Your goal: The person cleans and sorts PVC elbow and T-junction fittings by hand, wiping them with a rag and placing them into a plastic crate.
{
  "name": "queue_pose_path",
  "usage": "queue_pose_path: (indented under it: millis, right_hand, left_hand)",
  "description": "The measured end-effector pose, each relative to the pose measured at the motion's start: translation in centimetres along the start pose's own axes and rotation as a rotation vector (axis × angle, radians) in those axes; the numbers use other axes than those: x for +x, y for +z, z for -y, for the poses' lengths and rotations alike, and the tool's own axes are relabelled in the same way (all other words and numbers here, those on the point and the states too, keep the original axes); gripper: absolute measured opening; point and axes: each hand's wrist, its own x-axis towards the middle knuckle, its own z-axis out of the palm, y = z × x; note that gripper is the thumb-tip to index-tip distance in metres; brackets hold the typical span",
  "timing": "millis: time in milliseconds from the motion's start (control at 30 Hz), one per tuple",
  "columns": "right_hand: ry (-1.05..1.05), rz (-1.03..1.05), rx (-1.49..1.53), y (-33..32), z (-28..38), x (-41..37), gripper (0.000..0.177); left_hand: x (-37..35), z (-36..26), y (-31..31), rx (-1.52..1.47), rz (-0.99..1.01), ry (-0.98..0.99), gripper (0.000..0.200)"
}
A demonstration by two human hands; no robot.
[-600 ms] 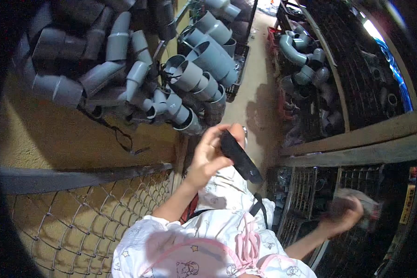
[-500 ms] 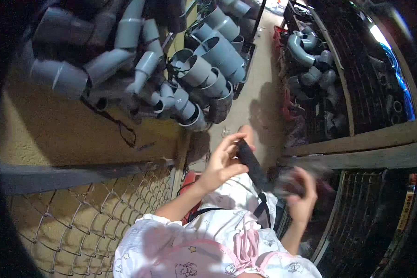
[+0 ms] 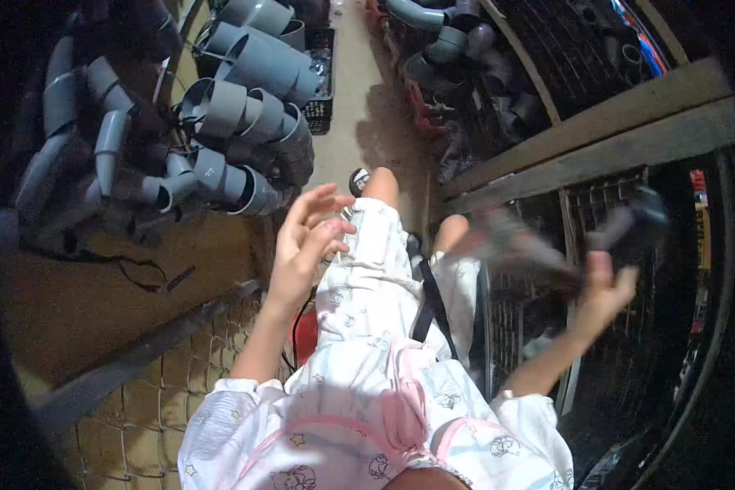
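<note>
My left hand is raised over my left thigh, its fingers apart and slightly curled with nothing between them. Out to the right, my right hand grips a dark object, smeared by motion; its kind I cannot tell. A blurred brownish and greyish part stretches from that hand leftward over the right knee. Across the lap of my white patterned clothes lies a black strap.
Grey pipe fittings are piled on the left above chain-link mesh. More fittings fill racks on the right, behind wooden rails. A narrow floor aisle runs ahead, with a black crate beside it.
My left hand has let go of the black tube-like thing and moved left. My right hand has swung right and up with the blurred object. The view has turned to the right.
</note>
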Motion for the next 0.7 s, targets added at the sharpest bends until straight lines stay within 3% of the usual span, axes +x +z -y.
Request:
queue_pose_path:
  millis: [33, 67, 100, 133, 167, 233, 300, 333, 367, 433, 533, 633, 700]
  right_hand:
    - [-0.058, -0.151, -0.166, -3.1, -0.2, 1.8, 0.049]
    - [-0.272, -0.369, -0.454, -5.7, -0.8, 3.6, 0.047]
    - [-0.316, -0.435, -0.298, -8.0, -1.4, 5.2, 0.038]
    - [-0.317, -0.535, -0.264, -9.8, -1.7, 6.4, 0.049]
    - [-0.398, -0.539, -0.502, -11.2, -1.3, 7.4, 0.046]
    - [-0.488, -0.617, -0.877, -12.1, -1.0, 9.6, 0.056]
    - [-0.319, -0.447, -1.074, -13.2, -3.5, 12.1, 0.061]
    - [-0.347, -0.268, -1.060, -14.5, -5.9, 13.7, 0.064]
    - [-0.099, -0.123, -1.093, -15.7, -8.5, 15.0, 0.065]
    - [0.161, -0.001, -0.954, -15.0, -10.0, 15.7, 0.066]
    - [-0.080, -0.218, -1.157, -14.0, -8.6, 15.0, 0.052]
    - [-0.422, -0.484, -0.851, -12.4, -5.8, 12.7, 0.021]
    - [-0.526, -0.589, -0.666, -10.4, -4.1, 10.1, 0.018]
  left_hand:
    - [0.5, -0.3, 0.2, 0.023, 0.011, 0.037, 0.044]
    - [0.9, -0.6, 0.3, 0.034, 0.009, 0.063, 0.044]
    - [1.3, -0.9, 0.7, 0.046, 0.004, 0.094, 0.044]
    - [1.5, -0.9, 0.9, 0.047, -0.014, 0.117, 0.044]
    - [1.8, -0.6, 1.1, 0.034, -0.026, 0.117, 0.043]
    - [2.3, 0.4, 1.1, 0.012, -0.050, 0.110, 0.042]
    - [2.6, 1.7, 1.3, -0.014, -0.071, 0.048, 0.037]
    - [3.0, 2.8, 1.6, -0.012, -0.065, 0.017, 0.036]
    - [3.4, 3.8, 1.9, -0.010, -0.059, -0.013, 0.035]
    - [4.7, 5.7, 2.8, 0.070, -0.008, -0.079, 0.034]
    - [8.2, 9.1, 4.2, 0.129, 0.083, -0.208, 0.031]
    - [14.4, 11.6, 7.0, 0.227, 0.246, -0.153, 0.032]
    - [19.8, 14.8, 9.8, 0.323, 0.265, -0.031, 0.033]
